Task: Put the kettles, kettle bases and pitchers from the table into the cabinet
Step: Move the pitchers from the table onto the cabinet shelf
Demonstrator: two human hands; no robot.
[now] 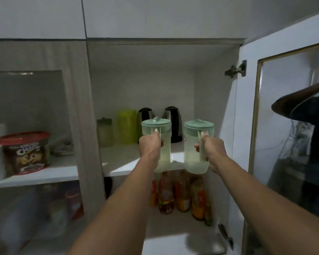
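Observation:
I hold two clear pitchers with pale green lids in front of the open cabinet. My left hand (150, 144) grips the handle of the left pitcher (164, 155). My right hand (213, 147) grips the handle of the right pitcher (192, 153). Both pitchers hang upright at the front edge of the upper shelf (122, 162). At the back of that shelf stand two black-and-steel kettles (145, 113) (173, 115), a yellow-green pitcher (127, 126) and a small clear pitcher with a dark green lid (104, 132).
The cabinet door (284, 107) stands open on the right, its glass reflecting a person. Several bottles (180, 196) fill the lower shelf. The left compartment holds a red-lidded snack tub (25, 152) and other containers.

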